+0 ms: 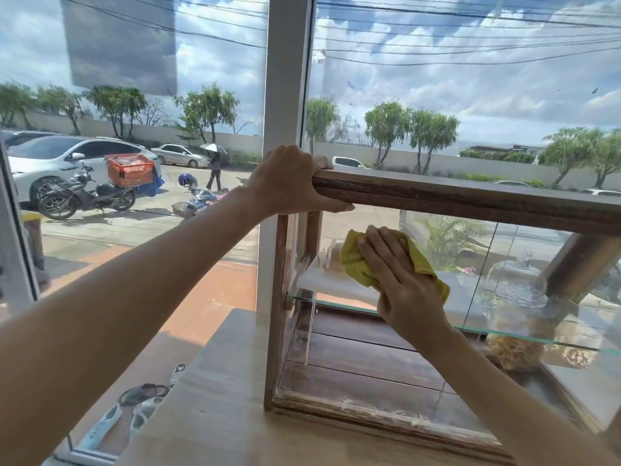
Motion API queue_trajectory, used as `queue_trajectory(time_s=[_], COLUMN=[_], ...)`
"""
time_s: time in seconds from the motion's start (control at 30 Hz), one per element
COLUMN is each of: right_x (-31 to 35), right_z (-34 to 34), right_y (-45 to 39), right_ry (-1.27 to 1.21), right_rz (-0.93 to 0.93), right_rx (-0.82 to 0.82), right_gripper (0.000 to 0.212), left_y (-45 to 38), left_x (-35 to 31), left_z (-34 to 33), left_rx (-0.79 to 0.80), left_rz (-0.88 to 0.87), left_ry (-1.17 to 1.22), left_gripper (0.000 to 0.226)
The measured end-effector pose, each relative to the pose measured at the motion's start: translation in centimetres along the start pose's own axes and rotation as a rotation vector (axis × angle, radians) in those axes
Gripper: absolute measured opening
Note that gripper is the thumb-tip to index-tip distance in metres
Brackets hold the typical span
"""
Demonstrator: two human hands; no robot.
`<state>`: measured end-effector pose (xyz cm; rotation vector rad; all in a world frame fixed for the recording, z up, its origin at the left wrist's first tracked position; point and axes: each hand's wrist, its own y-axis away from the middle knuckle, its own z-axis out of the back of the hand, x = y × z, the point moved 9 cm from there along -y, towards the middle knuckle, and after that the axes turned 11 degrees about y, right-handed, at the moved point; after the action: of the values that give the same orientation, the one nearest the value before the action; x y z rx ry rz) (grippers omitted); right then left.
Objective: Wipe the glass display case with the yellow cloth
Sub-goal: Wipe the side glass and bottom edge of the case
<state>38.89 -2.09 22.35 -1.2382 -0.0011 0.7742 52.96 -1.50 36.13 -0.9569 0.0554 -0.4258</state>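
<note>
A glass display case with a dark wooden frame [470, 200] stands on a pale wooden counter [215, 418]. My left hand [289, 179] grips the top left corner of the frame, thumb under the front rail. My right hand [400, 280] lies flat with fingers spread, pressing a crumpled yellow cloth [356, 260] against the upper left part of the front glass pane. The cloth sticks out above and to the right of the hand.
Inside the case are a glass shelf [537, 338], a white tray [336, 287], a glass dome [514, 277] and baked goods [514, 354]. A large window with a white post [285, 79] stands directly behind. Sandals [141, 408] lie on the floor to the left.
</note>
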Motion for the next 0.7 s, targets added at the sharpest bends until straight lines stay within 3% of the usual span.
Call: queue_trajectory(time_s=[0.7], right_x=[6.3], right_z=[-2.0], right_y=[-6.3], right_ry=[0.023], right_rz=[0.162], right_rx=[0.089], right_gripper=[0.077], left_y=[-0.1], left_x=[0.1], left_z=[0.1], left_rx=[0.003], left_rz=[0.044], left_ry=[0.006], left_gripper=[0.092])
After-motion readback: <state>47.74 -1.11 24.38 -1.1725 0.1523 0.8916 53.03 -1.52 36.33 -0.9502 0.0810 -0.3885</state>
